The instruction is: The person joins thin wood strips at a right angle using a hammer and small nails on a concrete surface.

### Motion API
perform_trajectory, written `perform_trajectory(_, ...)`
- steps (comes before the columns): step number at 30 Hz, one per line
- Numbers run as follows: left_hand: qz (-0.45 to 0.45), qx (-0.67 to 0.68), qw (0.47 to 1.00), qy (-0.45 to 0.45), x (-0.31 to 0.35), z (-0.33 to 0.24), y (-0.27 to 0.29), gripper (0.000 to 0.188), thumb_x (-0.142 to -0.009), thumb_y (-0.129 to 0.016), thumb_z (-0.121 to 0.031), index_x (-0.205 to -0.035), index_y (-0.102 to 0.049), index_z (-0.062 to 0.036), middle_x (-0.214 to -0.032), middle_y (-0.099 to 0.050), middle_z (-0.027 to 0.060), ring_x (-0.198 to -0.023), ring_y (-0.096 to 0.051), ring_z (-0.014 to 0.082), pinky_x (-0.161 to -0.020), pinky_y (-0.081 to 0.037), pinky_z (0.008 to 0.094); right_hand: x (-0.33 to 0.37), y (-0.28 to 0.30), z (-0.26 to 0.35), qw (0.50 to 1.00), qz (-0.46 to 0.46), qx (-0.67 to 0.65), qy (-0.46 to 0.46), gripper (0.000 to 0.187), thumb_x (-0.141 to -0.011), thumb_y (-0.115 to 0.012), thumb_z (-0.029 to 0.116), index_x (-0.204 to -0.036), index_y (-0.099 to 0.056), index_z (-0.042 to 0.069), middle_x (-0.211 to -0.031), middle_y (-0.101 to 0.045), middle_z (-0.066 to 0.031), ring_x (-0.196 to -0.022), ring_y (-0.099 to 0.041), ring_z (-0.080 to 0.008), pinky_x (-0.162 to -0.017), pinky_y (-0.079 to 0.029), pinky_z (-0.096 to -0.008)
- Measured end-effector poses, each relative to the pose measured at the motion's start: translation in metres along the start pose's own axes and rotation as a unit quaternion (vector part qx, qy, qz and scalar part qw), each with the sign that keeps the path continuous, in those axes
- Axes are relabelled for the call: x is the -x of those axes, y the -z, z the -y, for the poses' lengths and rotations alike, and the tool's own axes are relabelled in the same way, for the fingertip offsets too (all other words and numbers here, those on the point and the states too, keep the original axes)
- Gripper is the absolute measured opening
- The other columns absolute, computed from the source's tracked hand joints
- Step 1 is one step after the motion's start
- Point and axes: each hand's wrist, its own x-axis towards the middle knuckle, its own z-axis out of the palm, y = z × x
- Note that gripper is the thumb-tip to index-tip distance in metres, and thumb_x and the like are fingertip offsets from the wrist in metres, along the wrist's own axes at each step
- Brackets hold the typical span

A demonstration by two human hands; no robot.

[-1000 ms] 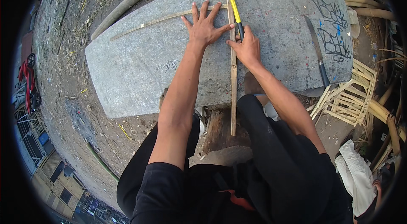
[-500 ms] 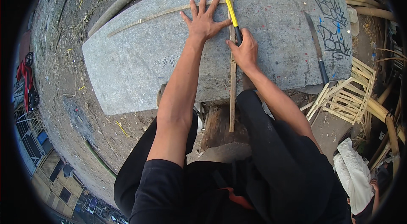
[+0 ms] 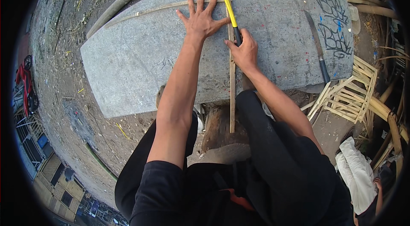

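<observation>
1. Watching from afar, I am seeing the right hand [image 3: 243, 51] wrapping its fingers around the black end of the hammer [image 3: 230, 10]. If that grip is sitting too loosely, the handle could be twisting during any blow and sending the head glancing aside.
2. I am noting the left hand [image 3: 200, 23] lying flat, fingers spread across the cross strip [image 3: 159, 8], its thumb reaching right beside the hammer. A swing straying leftward could be catching that thumb; I am failing to make out whether it is touching the wood.
3. The long strip [image 3: 232, 93] is running beside the hammer toward the right leg [image 3: 265, 132], its near end overhanging the bench [image 3: 128, 72]. A knee bumping that free end could be making it pivot and skewing where it is meeting the cross strip.
4. Both strips are looking slender to me, so hard striking could be splitting either one.
5. Off to the right, the knife [image 3: 318, 46] is lying with its handle near the bench's edge; a wide-sweeping right forearm could be knocking it off.
</observation>
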Motion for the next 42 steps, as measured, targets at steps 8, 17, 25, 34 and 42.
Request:
perform_trajectory(8, -0.017, 0.010, 1.000, 0.006, -0.001, -0.002, -0.006, 0.108, -0.064, -0.056, -0.093, -0.152, -0.039, -0.0333, -0.165, -0.020, 0.0102, -0.152, -0.007, 0.0409, -0.110, -0.013, 0.0761, -0.003, -0.003, 0.000, 1.000, 0.000, -0.006, 0.000, 0.040, -0.073, -0.086, 0.017, -0.085, -0.050, 0.003, -0.070, -0.057, -0.0095, -0.064, -0.059, -0.0270, -0.063, -0.046, -0.0415)
perform_trajectory(17, -0.033, -0.071, 0.995, -0.068, -0.005, 0.025, 0.007, 0.050, -0.101, -0.044, -0.052, -0.149, -0.040, -0.0427, -0.158, -0.036, -0.0038, -0.141, -0.034, 0.0370, -0.106, -0.024, 0.0676, -0.002, 0.001, 0.012, 0.995, 0.065, -0.022, -0.073, 0.042, -0.073, -0.083, 0.015, -0.102, -0.057, -0.002, -0.092, -0.063, -0.0210, -0.087, -0.063, -0.0406, -0.075, -0.048, -0.0477)
perform_trajectory(25, -0.187, -0.030, 0.971, -0.144, -0.022, 0.035, 0.004, 0.031, -0.093, -0.061, -0.038, -0.122, -0.069, -0.0430, -0.117, -0.063, -0.0037, -0.106, -0.054, 0.0221, -0.095, -0.034, 0.0451, 0.000, -0.005, 0.000, 1.000, 0.011, -0.002, -0.027, 0.040, -0.074, -0.086, 0.021, -0.083, -0.050, 0.005, -0.070, -0.057, -0.0069, -0.066, -0.059, -0.0252, -0.064, -0.046, -0.0411)
perform_trajectory(34, -0.215, 0.065, 0.967, -0.121, -0.022, 0.034, -0.006, 0.028, -0.083, -0.073, -0.037, -0.111, -0.077, -0.0385, -0.102, -0.062, -0.0044, -0.097, -0.050, 0.0222, -0.087, -0.033, 0.0397, -0.002, 0.003, 0.007, 0.995, 0.056, -0.031, -0.083, 0.042, -0.074, -0.083, 0.018, -0.100, -0.058, -0.003, -0.088, -0.063, -0.0203, -0.081, -0.063, -0.0391, -0.072, -0.048, -0.0465)
perform_trajectory(42, -0.207, 0.113, 0.967, -0.097, -0.030, 0.032, -0.008, 0.026, -0.079, -0.077, -0.040, -0.105, -0.079, -0.0371, -0.096, -0.061, -0.0065, -0.091, -0.048, 0.0208, -0.085, -0.030, 0.0390, -0.002, 0.001, 0.004, 0.997, 0.029, -0.020, -0.062, 0.039, -0.074, -0.086, 0.021, -0.089, -0.055, 0.003, -0.073, -0.060, -0.0096, -0.068, -0.060, -0.0263, -0.064, -0.047, -0.0412)
